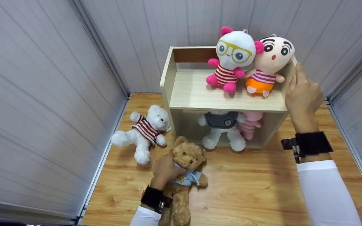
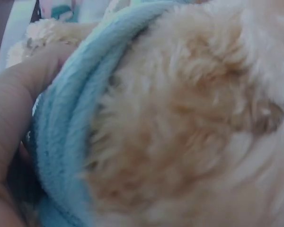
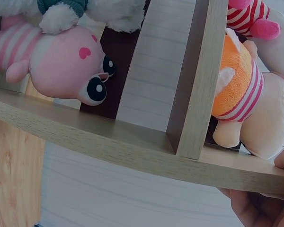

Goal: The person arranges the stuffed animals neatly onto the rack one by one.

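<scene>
My left hand point(image 1: 164, 169) grips a brown teddy bear point(image 1: 181, 204) in a light blue shirt around its upper body, in front of the shelf. In the left wrist view, the thumb lies against the blue shirt point(image 2: 66, 123) and brown fur fills most of the picture. My right hand point(image 1: 305, 94) holds the right side panel of a small wooden shelf point(image 1: 193, 86). Its digits sit on both sides of that panel's edge in the right wrist view. Nearest to it on the top level is a doll in orange shorts point(image 1: 261, 83), leaning beside a pink-eared panda doll point(image 1: 226, 75).
On the lower level stand a white bear in a dark shirt point(image 1: 221, 121) and a pink striped doll point(image 3: 61, 61), partly hidden behind it. A white bear in a striped sweater point(image 1: 146, 130) lies on the wood floor point(image 1: 240, 185) left of the shelf. Panelled walls point(image 1: 42, 78) enclose the floor.
</scene>
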`<state>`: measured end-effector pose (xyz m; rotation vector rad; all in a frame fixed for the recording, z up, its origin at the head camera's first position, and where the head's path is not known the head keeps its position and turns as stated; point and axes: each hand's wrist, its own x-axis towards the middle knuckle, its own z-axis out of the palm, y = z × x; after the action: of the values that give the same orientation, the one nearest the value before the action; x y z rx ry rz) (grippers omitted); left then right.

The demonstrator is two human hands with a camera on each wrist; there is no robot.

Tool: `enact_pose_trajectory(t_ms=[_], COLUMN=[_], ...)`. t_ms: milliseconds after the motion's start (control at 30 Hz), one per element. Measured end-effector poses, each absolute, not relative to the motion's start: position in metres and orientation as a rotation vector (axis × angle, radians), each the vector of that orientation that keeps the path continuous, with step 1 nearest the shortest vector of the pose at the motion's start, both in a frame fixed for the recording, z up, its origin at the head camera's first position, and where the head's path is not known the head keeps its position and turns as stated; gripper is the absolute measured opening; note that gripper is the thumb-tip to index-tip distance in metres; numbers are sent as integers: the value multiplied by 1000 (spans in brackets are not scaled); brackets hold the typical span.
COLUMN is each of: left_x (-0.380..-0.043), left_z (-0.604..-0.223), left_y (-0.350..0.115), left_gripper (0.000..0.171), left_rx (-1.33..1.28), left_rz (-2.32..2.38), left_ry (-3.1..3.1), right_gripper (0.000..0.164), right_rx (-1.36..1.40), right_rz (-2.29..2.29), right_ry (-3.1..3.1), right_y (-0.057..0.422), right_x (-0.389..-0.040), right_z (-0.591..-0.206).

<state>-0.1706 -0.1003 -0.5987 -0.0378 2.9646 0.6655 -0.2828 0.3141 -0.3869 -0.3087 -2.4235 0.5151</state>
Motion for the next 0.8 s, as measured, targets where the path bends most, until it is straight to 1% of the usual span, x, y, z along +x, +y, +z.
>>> enact_pose_trajectory(t_ms=[133, 400, 533, 633, 733, 800], left_x=[-164, -159, -161, -163, -167, -170], left_z=[-589, -556, -541, -530, -517, -507], left_y=[-88, -68, -64, -63, -65, -66], left_gripper=[88, 83, 78, 78, 83, 81], left_rx=[94, 312, 342, 323, 312, 329], left_rz=[729, 886, 1013, 1103, 1172, 1211], left_ry=[3045, 3250, 3321, 3344, 3356, 3367], right_gripper=[45, 46, 45, 45, 45, 45], right_rx=[-299, -294, -294, -292, -299, -302], right_rz=[526, 534, 523, 516, 518, 521], right_ry=[-2409, -2404, -2413, -2419, -2430, -2434], right_y=[314, 314, 314, 314, 314, 315], right_x=[-283, -283, -284, -283, -283, -282], right_z=[-387, -386, -385, -385, -385, -386])
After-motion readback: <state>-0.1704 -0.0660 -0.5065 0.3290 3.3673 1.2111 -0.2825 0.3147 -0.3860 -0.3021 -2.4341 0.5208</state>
